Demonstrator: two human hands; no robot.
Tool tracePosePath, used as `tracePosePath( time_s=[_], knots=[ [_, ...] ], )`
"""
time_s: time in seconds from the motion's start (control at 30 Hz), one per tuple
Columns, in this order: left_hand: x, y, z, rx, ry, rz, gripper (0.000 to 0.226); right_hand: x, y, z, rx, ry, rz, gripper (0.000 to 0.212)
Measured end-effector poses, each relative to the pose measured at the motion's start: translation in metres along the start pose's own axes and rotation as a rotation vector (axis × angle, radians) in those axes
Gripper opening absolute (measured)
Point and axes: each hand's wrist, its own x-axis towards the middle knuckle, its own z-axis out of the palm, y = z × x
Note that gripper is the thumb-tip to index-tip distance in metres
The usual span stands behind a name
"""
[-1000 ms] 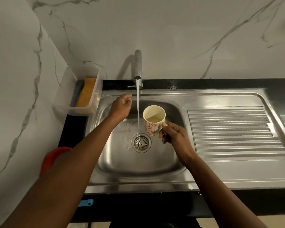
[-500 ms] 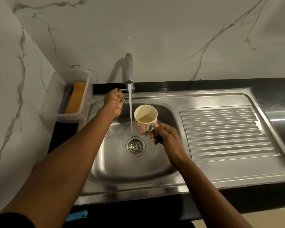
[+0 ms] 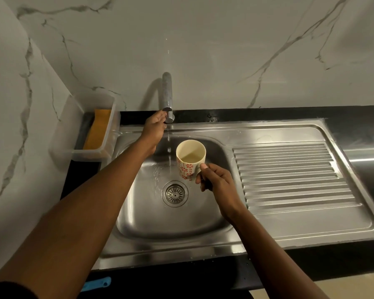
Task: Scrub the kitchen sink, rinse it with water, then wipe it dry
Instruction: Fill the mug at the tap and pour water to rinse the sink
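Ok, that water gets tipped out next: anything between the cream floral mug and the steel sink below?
Nothing visible. The right hand holds the cream floral mug above the stainless steel sink bowl; below lies only the round drain strainer, and the thin water stream falls beside it.

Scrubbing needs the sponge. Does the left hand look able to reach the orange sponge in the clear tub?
Probably yes. The left hand is on the tap, and the orange sponge lies in the open-topped clear tub just to its left, nothing between.
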Motion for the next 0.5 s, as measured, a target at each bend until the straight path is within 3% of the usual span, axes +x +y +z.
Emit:
tracePosePath(
  time_s=[0.23, 0.37, 0.5],
  knots=[
    [-0.025, 0.010, -0.017, 0.164, -0.116, 0.021, 0.056, 0.005, -0.007, -0.001, -0.019, -0.052, -0.014, 0.044],
    [-0.074, 0.002, -0.029, 0.060, 0.063, 0.063, 0.021, 0.010, -0.015, 0.005, -0.001, -0.135, -0.048, 0.045],
    [-0.139, -0.010, -0.046, -0.059, 0.261, 0.072, 0.013, 0.019, -0.020, 0.027, 0.034, -0.235, -0.076, 0.043]
  ],
)
